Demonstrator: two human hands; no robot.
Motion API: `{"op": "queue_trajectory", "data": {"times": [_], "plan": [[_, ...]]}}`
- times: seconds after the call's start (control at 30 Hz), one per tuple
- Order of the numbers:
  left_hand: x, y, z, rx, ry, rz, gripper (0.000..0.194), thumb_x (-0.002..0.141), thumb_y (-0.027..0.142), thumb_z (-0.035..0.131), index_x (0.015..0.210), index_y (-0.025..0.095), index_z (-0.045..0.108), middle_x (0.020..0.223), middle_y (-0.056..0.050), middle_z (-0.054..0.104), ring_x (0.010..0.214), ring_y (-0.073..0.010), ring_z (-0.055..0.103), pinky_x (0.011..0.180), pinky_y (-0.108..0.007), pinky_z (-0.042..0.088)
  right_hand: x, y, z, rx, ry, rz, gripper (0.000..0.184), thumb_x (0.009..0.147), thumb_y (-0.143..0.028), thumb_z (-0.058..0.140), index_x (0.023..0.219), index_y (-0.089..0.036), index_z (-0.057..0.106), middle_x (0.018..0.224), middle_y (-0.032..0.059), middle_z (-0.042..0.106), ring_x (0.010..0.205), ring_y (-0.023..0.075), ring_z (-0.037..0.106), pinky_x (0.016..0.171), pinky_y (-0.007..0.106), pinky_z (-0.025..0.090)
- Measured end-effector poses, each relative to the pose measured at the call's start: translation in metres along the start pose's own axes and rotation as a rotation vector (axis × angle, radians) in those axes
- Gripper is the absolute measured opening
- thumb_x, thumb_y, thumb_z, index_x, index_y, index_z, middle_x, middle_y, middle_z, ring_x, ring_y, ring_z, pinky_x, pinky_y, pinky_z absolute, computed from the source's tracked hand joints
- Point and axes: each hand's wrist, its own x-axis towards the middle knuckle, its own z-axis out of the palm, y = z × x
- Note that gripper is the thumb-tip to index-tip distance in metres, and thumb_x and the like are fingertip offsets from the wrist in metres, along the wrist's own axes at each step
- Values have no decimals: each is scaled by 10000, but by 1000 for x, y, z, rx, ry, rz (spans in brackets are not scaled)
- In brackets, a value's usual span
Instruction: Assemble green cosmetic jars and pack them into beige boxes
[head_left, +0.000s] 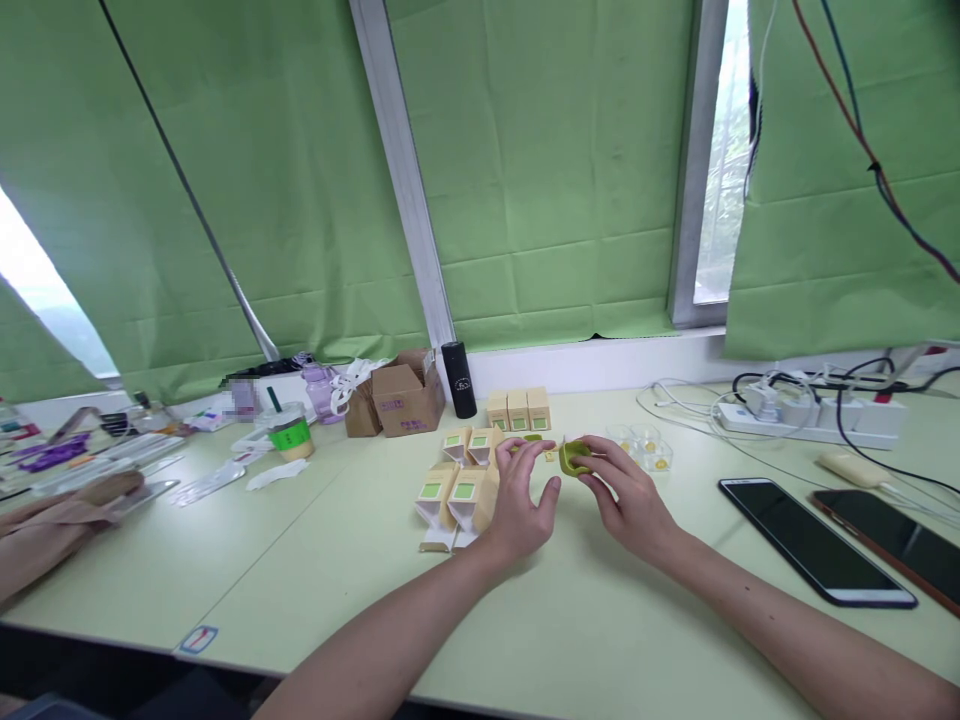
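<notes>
Hands meet over the surface (315, 570): the right (626, 490) pinches a green cup (575, 458), while the left (523, 497) is spread, its fingertips near the cup; whether it grips anything, I cannot tell. Small boxes (465, 492) stand beside the left, and clear cups (643, 447) lie beyond the right.

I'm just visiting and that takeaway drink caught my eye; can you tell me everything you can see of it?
The takeaway drink stands on the pale table, left of the cardboard box and near a purple bottle. It looks like a see-through plastic cup holding something light brown, with a bright green band around it. A dark green straw sticks up from the top, leaning left. Nobody is touching it. Any writing is too small to read.
</notes>
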Motion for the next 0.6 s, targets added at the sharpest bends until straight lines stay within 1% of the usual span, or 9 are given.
{"op": "queue_trajectory", "data": {"times": [0.07,0.13,0.23,0.3,0.37,0.43,0.53,0.6], "plan": [[0,0,0,-1,9,-1,391,928,175,582,1310,255,584,1309,-112,601,1309,-304,401,1116,-535,413,1,0,0,60,31,113,199,1034,-247,527,1180,-248,662,1268,130,672,1218,282,660,987,473,599],[0,0,0,-1,16,-2,414,912,145,570,1311,254,582,1309,-115,596,1309,-306,400,1120,-544,408,1,0,0,172,47,277,209,1038,-348,544,1176,-242,658,1203,118,715,1117,268,707,947,459,615],[-1,-1,1,10,13,-5,495,868,90,571,1335,255,560,1311,-118,575,1311,-309,394,1115,-546,414,1,2,1,349,45,510,301,1016,-494,568,1087,-218,666,1066,99,755,957,247,745,869,426,629],[-1,-2,2,26,-2,-11,531,856,77,582,1353,261,545,1316,-118,562,1319,-310,386,1119,-548,413,2,1,1,424,45,618,373,983,-572,590,988,-207,663,990,87,758,900,245,750,842,419,627],[-2,-3,2,43,-21,-9,540,867,93,600,1373,270,529,1329,-114,559,1332,-311,373,1127,-552,409,3,0,2,487,49,691,430,956,-626,600,932,-199,650,953,83,752,855,239,749,810,415,630],[-3,-3,2,62,-38,2,551,886,114,612,1400,280,505,1357,-106,563,1344,-312,363,1131,-558,405,4,-2,3,540,44,732,463,940,-655,602,912,-195,643,937,84,749,834,234,745,777,407,637],[-4,-2,2,113,-68,58,593,900,117,615,1445,299,468,1421,-92,555,1357,-319,358,1135,-574,394,5,-5,4,580,18,750,483,930,-675,601,892,-194,631,908,83,745,833,230,740,741,394,646],[-4,-1,2,162,-88,114,606,902,111,611,1457,310,470,1460,-91,535,1358,-332,366,1126,-590,393,4,-8,4,586,-11,753,488,929,-682,595,884,-196,624,882,78,742,808,224,738,716,383,647]]}}
